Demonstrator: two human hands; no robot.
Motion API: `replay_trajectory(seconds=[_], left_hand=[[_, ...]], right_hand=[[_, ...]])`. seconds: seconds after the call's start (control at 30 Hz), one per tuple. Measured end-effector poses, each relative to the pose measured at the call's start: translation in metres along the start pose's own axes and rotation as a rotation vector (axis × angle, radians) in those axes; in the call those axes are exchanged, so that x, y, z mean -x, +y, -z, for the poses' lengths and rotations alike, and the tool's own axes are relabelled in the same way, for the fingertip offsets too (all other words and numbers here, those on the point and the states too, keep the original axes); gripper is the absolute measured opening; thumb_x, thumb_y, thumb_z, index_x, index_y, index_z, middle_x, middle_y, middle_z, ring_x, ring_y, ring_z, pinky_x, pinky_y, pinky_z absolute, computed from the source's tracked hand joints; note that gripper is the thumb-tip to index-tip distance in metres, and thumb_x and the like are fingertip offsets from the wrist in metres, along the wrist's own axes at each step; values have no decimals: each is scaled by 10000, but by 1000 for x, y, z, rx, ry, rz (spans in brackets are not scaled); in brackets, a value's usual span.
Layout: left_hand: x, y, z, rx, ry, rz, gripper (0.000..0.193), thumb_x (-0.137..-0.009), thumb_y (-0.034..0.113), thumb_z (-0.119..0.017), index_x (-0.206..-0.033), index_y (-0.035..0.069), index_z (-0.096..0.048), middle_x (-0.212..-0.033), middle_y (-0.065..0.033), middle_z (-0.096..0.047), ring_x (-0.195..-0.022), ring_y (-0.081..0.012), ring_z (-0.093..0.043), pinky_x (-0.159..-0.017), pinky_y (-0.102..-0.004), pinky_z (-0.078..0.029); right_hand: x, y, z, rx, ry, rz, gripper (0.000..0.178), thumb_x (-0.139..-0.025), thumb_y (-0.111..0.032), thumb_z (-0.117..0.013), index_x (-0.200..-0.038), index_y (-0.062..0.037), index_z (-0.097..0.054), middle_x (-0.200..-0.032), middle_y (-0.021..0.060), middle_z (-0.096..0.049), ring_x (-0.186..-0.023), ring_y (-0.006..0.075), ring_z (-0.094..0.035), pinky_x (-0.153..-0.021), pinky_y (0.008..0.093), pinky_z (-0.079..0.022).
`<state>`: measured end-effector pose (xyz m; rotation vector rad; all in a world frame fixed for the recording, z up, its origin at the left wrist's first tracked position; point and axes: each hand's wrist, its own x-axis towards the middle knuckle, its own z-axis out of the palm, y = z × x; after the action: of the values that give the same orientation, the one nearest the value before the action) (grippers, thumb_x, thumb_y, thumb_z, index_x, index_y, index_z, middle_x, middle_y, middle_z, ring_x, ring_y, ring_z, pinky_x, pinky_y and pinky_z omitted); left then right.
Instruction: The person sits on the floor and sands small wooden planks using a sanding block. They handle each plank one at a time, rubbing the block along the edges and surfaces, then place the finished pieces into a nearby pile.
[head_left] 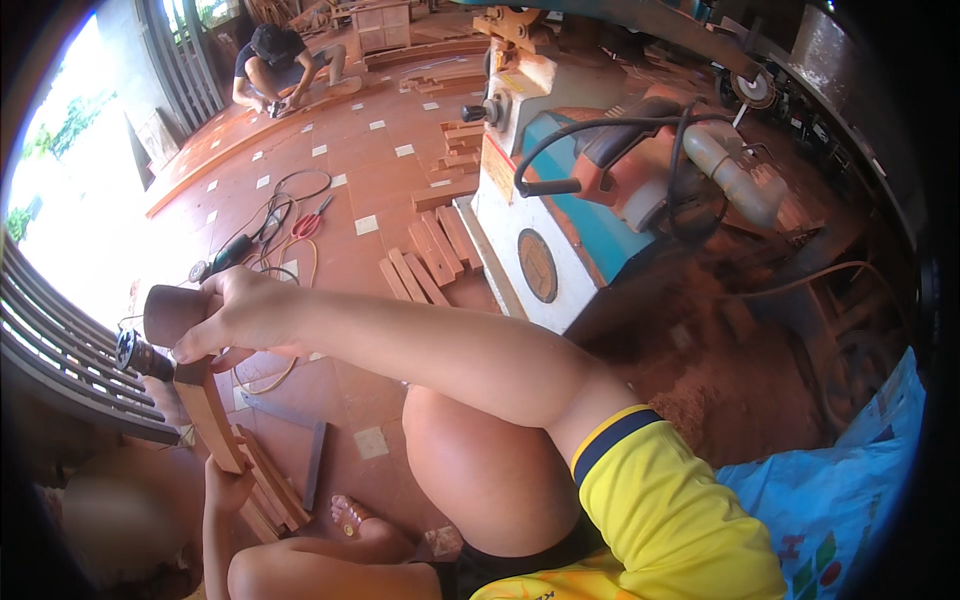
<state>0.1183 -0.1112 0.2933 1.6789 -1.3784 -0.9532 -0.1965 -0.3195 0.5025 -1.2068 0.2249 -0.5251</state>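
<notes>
My right hand (240,312) reaches across to the left, its fingers closed round a dark brown, rounded block (172,314) whose exact kind I cannot make out. Just below the block runs a pale wooden strip (208,410), tilted, its upper end close to the right fingers. My left hand (229,484) grips the strip's lower end from beneath. Beside the strip's upper end is a black, ridged round tool part (138,352); whether it touches the wood I cannot tell.
A metal square (316,460) and wooden strips (272,485) lie near my foot. Farther off are an angle grinder (228,255), red-handled pliers (308,225), cords and stacked wood (432,250). A white-and-teal machine (545,240) stands right; a blue sack (840,480) lies near it. Another person (280,68) crouches far back.
</notes>
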Motion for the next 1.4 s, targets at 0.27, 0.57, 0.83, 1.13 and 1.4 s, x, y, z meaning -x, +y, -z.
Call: replay_trajectory(seconds=[0.27,0.57,0.83,1.13,1.4], left_hand=[[-2,6,-6,22,-76,52,612,-696,-99,-629,-1296,19,-651,-859,-39,-670,-728,-149,-682,-575,-306,-573],[-10,35,-18,-2,-384,119,507,-713,-18,-874,-1187,-74,-703,-950,-113,-773,-861,-194,-749,-721,-337,-618],[-21,-13,-16,179,-368,58,596,-794,22,-899,-1330,-37,-646,-1128,-106,-769,-1083,-207,-725,-967,-367,-571],[-26,-17,-15,291,-129,-280,415,-822,55,-885,-1212,37,-746,-1232,-25,-750,-1159,-129,-672,-953,-352,-569],[-33,-30,-39,221,115,-120,326,-823,135,-908,-1084,-7,-774,-1031,-55,-799,-960,-117,-709,-835,-362,-591]], right_hand=[[-5,22,-1,251,142,155,697,-640,-156,-990,-1197,106,-664,-1108,185,-754,-962,271,-760,-801,355,-643],[19,25,-34,754,373,155,763,-648,-181,-950,-1266,101,-603,-1109,237,-753,-1050,312,-762,-880,394,-612],[10,28,-93,947,324,85,549,-709,-19,-836,-1191,81,-592,-1034,263,-745,-1011,377,-761,-850,421,-612],[-65,144,-111,1159,160,231,411,-722,-12,-728,-1095,95,-591,-1021,360,-713,-1028,530,-712,-883,562,-580],[-58,220,-79,891,351,-92,690,-720,-322,-941,-1236,50,-674,-1092,279,-766,-1028,418,-763,-903,477,-614]])
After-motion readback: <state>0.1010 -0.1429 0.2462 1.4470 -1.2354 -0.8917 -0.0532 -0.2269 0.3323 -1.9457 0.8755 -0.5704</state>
